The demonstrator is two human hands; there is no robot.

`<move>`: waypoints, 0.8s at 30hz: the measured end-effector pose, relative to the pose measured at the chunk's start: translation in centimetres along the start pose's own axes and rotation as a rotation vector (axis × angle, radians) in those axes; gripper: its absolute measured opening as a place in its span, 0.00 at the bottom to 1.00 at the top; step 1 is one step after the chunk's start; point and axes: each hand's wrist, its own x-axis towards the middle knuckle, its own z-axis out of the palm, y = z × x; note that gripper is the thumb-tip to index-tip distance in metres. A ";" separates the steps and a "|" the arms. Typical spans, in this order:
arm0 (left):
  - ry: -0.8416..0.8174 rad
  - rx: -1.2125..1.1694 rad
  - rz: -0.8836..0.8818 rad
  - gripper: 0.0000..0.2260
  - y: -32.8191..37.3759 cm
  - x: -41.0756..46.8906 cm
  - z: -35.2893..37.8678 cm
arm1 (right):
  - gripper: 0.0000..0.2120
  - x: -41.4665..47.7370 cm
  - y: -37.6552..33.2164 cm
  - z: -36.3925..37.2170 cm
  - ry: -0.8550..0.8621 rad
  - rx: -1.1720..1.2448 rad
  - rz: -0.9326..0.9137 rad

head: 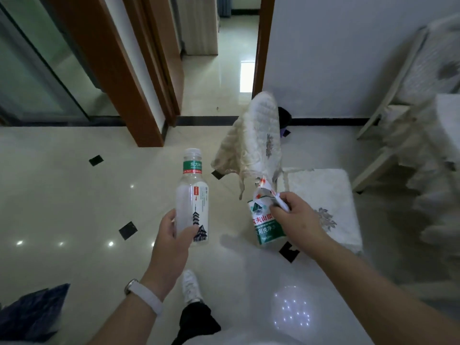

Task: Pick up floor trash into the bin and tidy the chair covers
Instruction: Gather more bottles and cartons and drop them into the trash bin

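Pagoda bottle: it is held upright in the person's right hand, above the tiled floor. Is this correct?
Not quite. The head view shows the pagoda bottle held upright in the left hand, not the right, above the tiled floor. The right hand grips a green-labelled bottle.

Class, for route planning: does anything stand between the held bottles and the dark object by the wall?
Yes: the covered chair stands in front of the dark object, hiding most of it. Whether that is the bin is unclear.
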 end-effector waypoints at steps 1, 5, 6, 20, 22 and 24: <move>-0.029 -0.002 -0.001 0.21 0.5 2.2 -0.4 | 0.04 1.4 -1.0 0.6 0.026 -0.004 0.002; -0.065 -0.005 0.021 0.32 3.4 10.7 -4.2 | 0.02 6.8 -6.0 4.4 0.056 -0.039 0.021; -0.065 -0.003 0.020 0.31 4.2 12.6 -5.4 | 0.02 8.0 -7.3 5.6 0.053 -0.059 0.018; -0.156 0.021 -0.009 0.20 9.2 33.3 -8.6 | 0.03 24.2 -15.6 12.8 0.084 -0.046 0.035; -0.149 0.030 -0.026 0.25 10.1 36.1 -7.9 | 0.05 27.9 -15.6 12.9 0.105 -0.065 0.027; -0.133 0.049 -0.040 0.30 11.1 39.1 -7.3 | 0.06 31.9 -15.9 13.0 0.097 -0.056 0.047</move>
